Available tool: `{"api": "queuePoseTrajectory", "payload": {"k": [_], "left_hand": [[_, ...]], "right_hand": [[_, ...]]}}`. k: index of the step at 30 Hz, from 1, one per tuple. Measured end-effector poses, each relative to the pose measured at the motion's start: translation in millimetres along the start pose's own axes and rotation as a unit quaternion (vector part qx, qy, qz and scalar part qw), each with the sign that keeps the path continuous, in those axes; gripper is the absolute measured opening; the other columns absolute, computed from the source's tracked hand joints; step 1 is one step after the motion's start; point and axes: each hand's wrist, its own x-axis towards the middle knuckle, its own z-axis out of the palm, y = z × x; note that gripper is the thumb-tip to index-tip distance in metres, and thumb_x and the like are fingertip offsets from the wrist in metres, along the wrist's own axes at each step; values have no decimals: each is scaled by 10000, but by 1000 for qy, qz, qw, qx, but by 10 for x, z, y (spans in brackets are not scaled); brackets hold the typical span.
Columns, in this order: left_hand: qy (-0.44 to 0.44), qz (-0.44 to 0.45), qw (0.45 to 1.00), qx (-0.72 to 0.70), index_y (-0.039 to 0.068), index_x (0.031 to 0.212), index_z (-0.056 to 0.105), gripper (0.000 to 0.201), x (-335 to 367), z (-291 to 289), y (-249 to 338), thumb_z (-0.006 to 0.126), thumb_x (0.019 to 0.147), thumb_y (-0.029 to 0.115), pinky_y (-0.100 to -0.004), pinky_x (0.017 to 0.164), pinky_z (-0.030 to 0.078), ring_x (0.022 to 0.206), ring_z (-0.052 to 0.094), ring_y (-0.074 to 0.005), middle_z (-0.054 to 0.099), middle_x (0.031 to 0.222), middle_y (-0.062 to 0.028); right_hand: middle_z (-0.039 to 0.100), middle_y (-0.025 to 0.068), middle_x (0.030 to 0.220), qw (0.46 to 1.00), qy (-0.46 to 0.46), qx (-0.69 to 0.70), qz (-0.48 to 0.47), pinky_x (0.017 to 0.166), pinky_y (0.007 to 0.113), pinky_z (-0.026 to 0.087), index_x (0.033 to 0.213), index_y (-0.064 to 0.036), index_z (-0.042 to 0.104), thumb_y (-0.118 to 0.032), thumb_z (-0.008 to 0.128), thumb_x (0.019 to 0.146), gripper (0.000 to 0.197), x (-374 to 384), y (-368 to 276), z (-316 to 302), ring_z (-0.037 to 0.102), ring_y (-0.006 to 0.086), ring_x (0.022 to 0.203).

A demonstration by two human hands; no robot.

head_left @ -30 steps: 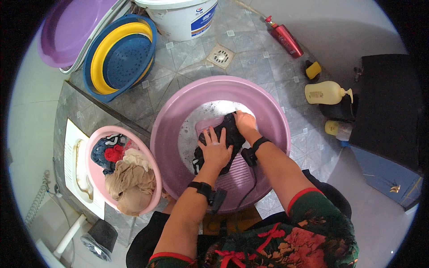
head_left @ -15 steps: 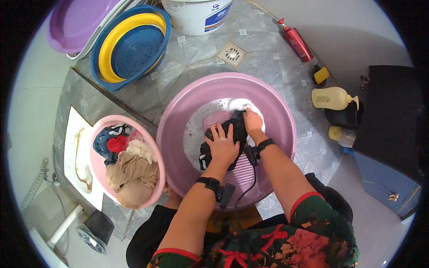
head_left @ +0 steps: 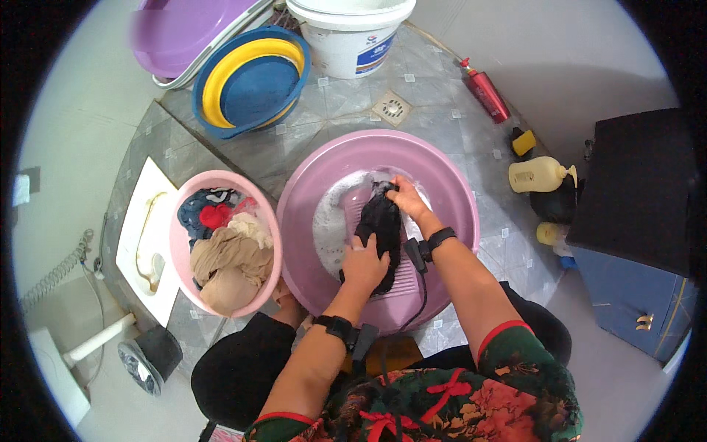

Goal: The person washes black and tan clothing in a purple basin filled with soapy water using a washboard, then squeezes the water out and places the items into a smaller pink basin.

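Note:
A wet black garment [head_left: 378,225] lies stretched lengthwise on a ridged washboard [head_left: 406,278] inside a large pink-purple basin [head_left: 305,283] with suds and water. My right hand [head_left: 409,199] pinches the garment's far end, near the foam. Closer to me, my left hand [head_left: 364,265] grips its lower part, fingers curled over the cloth. What kind of garment it is, I cannot tell. Each wrist carries a black strap with a small device.
Left of the basin, a smaller pink tub [head_left: 275,269] holds several clothes, beside a white squat toilet [head_left: 143,247]. Beyond are a blue-yellow folding basin [head_left: 303,70], a white bucket [head_left: 331,48] and a floor drain [head_left: 392,108]. Bottles [head_left: 541,174] and a blue cabinet [head_left: 618,298] stand at right.
The garment, bunched before, is now drawn out longer. My left hand has gone from spread fingers to curled ones and moved slightly nearer me. My right hand now pinches the far end. The view has shifted.

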Motion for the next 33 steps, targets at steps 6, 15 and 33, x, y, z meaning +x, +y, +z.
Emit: {"api": "queuePoseTrajectory", "payload": {"k": [6, 15, 33], "left_hand": [[118, 78, 988, 63, 14, 1376, 484, 724, -332, 325, -213, 678, 801, 410, -621, 1083, 249, 1422, 224, -440, 233, 1556, -231], [101, 118, 988, 20, 48, 1374, 487, 759, -227, 362, -160, 739, 707, 307, -609, 1110, 220, 1406, 253, -452, 309, 1512, -254], [102, 112, 988, 11, 88, 1398, 480, 825, -142, 366, -200, 790, 665, 302, -617, 1107, 229, 1408, 265, -422, 309, 1535, -176]], "right_hand": [[623, 184, 948, 977, -60, -154, -131, 785, 470, 496, 1056, -83, 542, -167, 630, 753, 326, -785, -595, 277, 612, 393, 946], [639, 169, 897, 881, -22, -429, -197, 636, 468, 511, 982, -65, 568, -209, 543, 900, 168, 57, 159, 425, 656, 340, 786], [654, 198, 867, 868, -39, -455, -196, 598, 481, 510, 948, -51, 556, -182, 495, 887, 156, 311, -94, 422, 653, 367, 703]]}}
